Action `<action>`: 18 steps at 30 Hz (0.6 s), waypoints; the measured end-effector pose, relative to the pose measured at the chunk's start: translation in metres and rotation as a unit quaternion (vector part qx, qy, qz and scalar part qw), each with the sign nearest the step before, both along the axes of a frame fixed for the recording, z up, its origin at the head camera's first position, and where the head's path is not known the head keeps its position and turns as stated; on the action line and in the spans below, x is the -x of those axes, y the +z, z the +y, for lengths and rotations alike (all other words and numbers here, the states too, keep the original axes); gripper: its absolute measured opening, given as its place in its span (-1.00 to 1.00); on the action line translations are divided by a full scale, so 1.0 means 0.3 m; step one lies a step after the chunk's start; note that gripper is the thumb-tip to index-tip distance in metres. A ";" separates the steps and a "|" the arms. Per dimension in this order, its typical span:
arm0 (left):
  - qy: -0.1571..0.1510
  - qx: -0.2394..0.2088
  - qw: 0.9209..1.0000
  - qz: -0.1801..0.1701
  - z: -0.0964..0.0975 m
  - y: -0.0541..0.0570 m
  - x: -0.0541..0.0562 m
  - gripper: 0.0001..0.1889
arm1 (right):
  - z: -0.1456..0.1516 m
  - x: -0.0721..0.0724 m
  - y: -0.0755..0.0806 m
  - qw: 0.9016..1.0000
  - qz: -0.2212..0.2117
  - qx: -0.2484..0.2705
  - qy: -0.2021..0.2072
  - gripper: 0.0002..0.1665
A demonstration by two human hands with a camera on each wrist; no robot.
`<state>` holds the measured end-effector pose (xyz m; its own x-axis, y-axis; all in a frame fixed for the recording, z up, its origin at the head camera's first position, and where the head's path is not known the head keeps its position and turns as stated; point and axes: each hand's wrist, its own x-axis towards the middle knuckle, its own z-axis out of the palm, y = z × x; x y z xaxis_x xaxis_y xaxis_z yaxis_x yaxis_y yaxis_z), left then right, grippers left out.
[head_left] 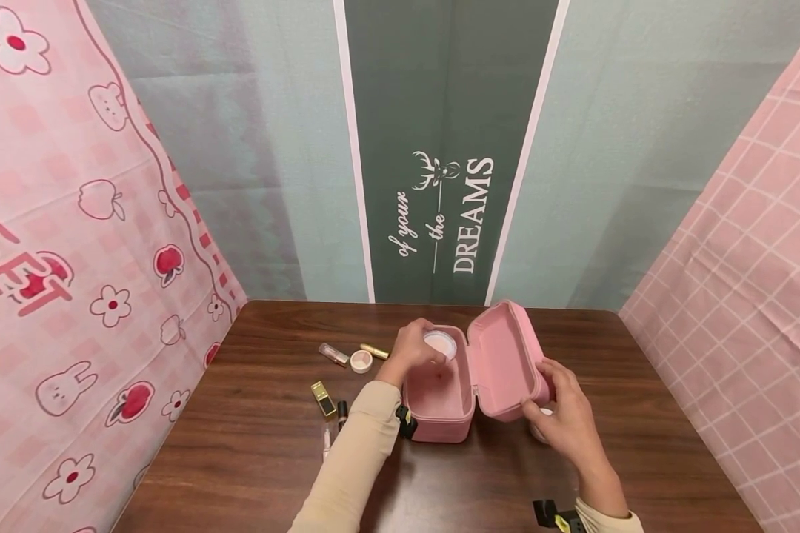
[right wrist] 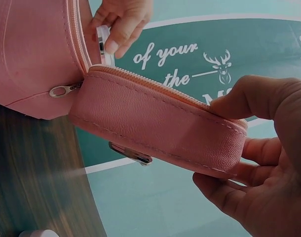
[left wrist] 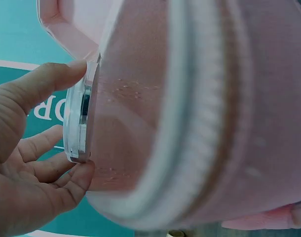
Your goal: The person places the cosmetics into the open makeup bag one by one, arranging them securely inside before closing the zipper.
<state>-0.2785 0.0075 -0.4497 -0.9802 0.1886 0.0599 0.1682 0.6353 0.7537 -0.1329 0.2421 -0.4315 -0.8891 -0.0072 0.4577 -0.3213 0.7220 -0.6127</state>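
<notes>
A pink zip-up makeup case (head_left: 443, 431) stands on the table with its lid (head_left: 503, 355) swung out to the right. My left hand (head_left: 412, 349) pinches a round, clear-rimmed powder compact (head_left: 443, 343) by its edge over the case opening. In the left wrist view the compact (left wrist: 77, 121) is tilted on edge, thumb on one side and fingertips on the other. With thumb and fingers on opposite sides of its outer edge, my right hand (head_left: 565, 416) grips the lid. The right wrist view shows the lid's metal handle (right wrist: 131, 153) and a zip pull (right wrist: 61, 91).
Left of the case lie a clear tube (head_left: 333, 354), a round pot (head_left: 361, 361), a gold tube (head_left: 374, 351), a gold-and-black item (head_left: 322, 400), a black tube (head_left: 343, 411) and a slim pale tube (head_left: 327, 440). A white round item (head_left: 541, 428) is partly hidden by my right hand.
</notes>
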 end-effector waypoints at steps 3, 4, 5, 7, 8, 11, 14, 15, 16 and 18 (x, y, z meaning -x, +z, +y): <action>0.000 0.012 1.000 -0.003 0.009 0.002 0.011 -0.37 | 0.001 0.001 0.001 1.000 -0.002 -0.001 -0.002 -0.29; 0.000 0.013 1.000 -0.006 0.012 0.003 0.013 -0.37 | 0.001 0.001 0.002 1.000 -0.002 -0.004 -0.003 -0.29; -0.001 0.013 1.000 -0.009 0.015 0.005 0.015 -0.37 | 0.001 0.002 0.003 1.000 -0.001 -0.005 -0.004 -0.29; 0.000 0.013 1.000 -0.013 0.022 0.003 0.019 -0.37 | 0.001 0.002 0.003 1.000 0.002 -0.002 -0.001 -0.30; 0.000 0.015 1.000 -0.015 0.024 0.001 0.019 -0.36 | 0.001 0.002 0.002 1.000 0.004 -0.003 -0.002 -0.30; -0.003 0.018 1.000 -0.020 0.033 -0.008 0.021 -0.36 | 0.003 0.000 -0.003 1.000 0.005 -0.003 -0.003 -0.30; -0.005 0.024 1.000 -0.020 0.042 -0.015 0.022 -0.35 | 0.005 -0.002 -0.009 1.000 0.003 0.001 -0.004 -0.29; -0.006 0.024 1.000 -0.019 0.045 -0.016 0.024 -0.35 | 0.006 -0.002 -0.009 1.000 0.002 0.005 -0.002 -0.29; -0.005 0.026 0.999 -0.017 0.047 -0.016 0.025 -0.35 | 0.006 -0.001 -0.010 1.000 0.001 0.006 -0.002 -0.28; -0.003 0.030 0.999 -0.013 0.051 -0.015 0.028 -0.35 | 0.005 0.001 -0.010 1.000 0.001 0.012 0.001 -0.28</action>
